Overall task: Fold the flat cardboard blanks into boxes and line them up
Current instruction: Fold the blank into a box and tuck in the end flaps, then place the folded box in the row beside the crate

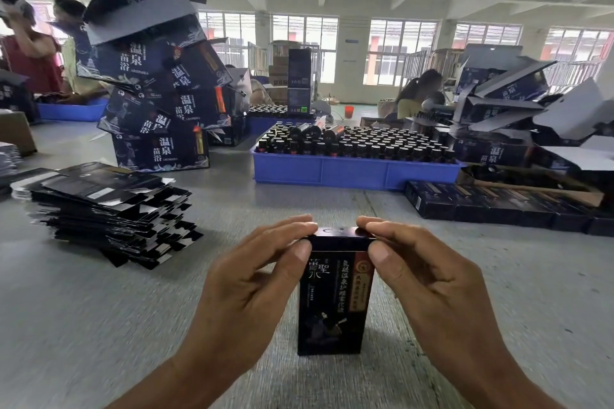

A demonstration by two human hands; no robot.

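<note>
A small dark box [332, 305] with gold and white lettering stands upright on the grey floor in front of me. My left hand [252, 279] pinches its top left corner, fingers over the lid and thumb on the front. At the top right corner my right hand [415, 272] pinches the same way. A stack of flat black cardboard blanks [109, 209] lies to the left. A row of folded dark boxes [498, 206] lies on the floor at the right.
A blue tray [352, 171] full of dark bottles sits ahead. A tall leaning pile of large dark cartons [156, 90] rises at the left, more cartons [518, 100] at the right. People sit in the background.
</note>
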